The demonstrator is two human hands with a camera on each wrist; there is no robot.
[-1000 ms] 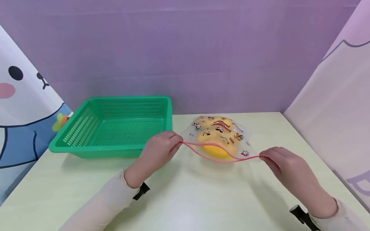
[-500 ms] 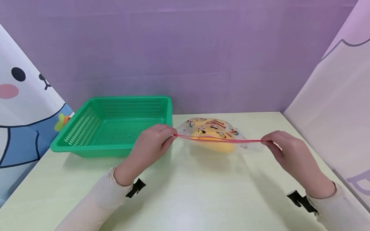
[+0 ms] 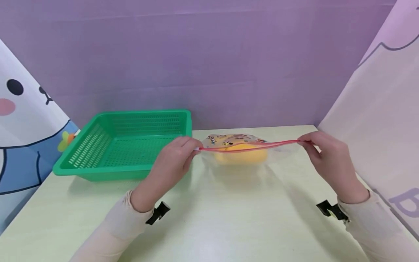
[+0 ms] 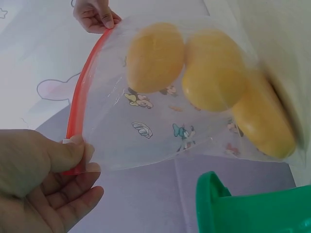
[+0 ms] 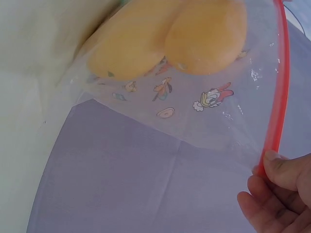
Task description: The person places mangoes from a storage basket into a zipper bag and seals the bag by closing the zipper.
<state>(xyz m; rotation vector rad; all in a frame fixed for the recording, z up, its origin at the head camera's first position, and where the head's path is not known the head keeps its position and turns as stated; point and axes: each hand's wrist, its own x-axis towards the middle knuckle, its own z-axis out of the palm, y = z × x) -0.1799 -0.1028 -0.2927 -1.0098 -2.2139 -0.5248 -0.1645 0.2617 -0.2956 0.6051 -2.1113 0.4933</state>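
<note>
My left hand [image 3: 168,165] pinches the left end of a clear zipper bag's red strip, where a small white slider [image 4: 66,141] shows by the thumb. At the strip's other end, my right hand [image 3: 332,163] holds the corner between thumb and fingers. Between them the zipper bag [image 4: 141,116] hangs stretched, printed with cartoon figures. Several yellow mangoes [image 4: 155,58] lie low inside it, seen through the plastic in both wrist views. In the head view the red strip [image 3: 248,146] runs across, its two edges slightly apart in the middle.
A green plastic basket [image 3: 124,169] with slotted sides stands to the left, close to my left hand. The pale table [image 3: 229,225] ends against a purple backdrop [image 3: 209,65]. Printed cloth panels [image 3: 376,127] flank both sides.
Both hands have raised the bag's mouth, the right hand more. The strip's edges, wide apart a second ago, lie much closer together now. The mangoes hang below the strip.
</note>
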